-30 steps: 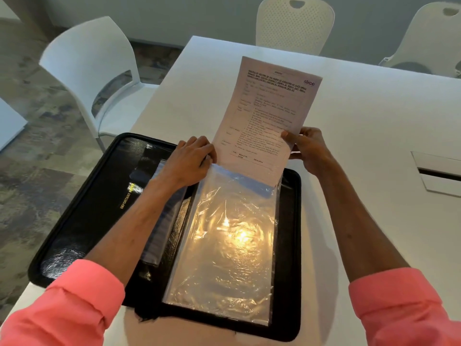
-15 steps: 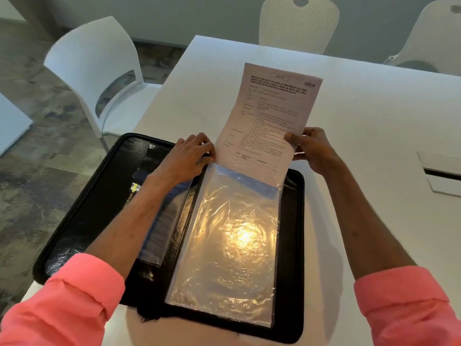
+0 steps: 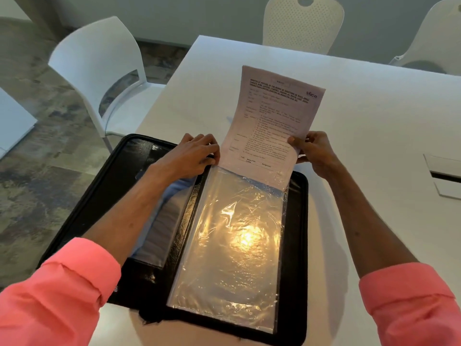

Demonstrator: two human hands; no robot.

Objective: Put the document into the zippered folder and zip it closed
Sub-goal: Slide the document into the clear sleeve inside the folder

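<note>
A black zippered folder [image 3: 87, 203] lies open on the white table [image 3: 374, 108]. On its right half lies a clear plastic sleeve [image 3: 232, 245] that glares with reflected light. A printed document [image 3: 274, 121] stands upright with its bottom edge tucked into the sleeve's top opening. My right hand [image 3: 314, 152] pinches the document's right edge. My left hand [image 3: 192, 156] holds the sleeve's top left corner, next to the document's lower left corner. More sleeves [image 3: 159, 226] lie under my left forearm.
A white chair [image 3: 99, 71] stands left of the table, with two more chairs [image 3: 304, 23] at its far side. A cable hatch [image 3: 444, 176] is set into the table at the right. The folder overhangs the table's left edge.
The document has slid a little lower into the sleeve. Both hands keep their places.
</note>
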